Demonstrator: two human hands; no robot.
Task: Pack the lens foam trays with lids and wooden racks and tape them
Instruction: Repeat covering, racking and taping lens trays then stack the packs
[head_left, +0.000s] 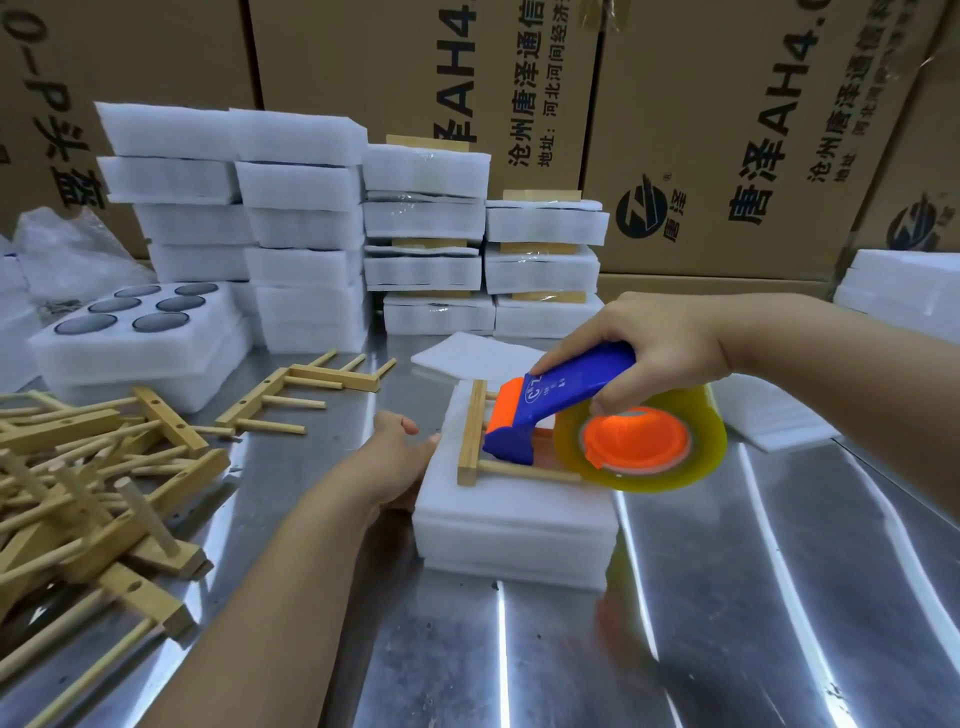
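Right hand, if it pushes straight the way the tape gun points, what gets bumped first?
Probably the wooden rack lying on the foam pack, just ahead of the tape gun in the right hand; height is unclear.
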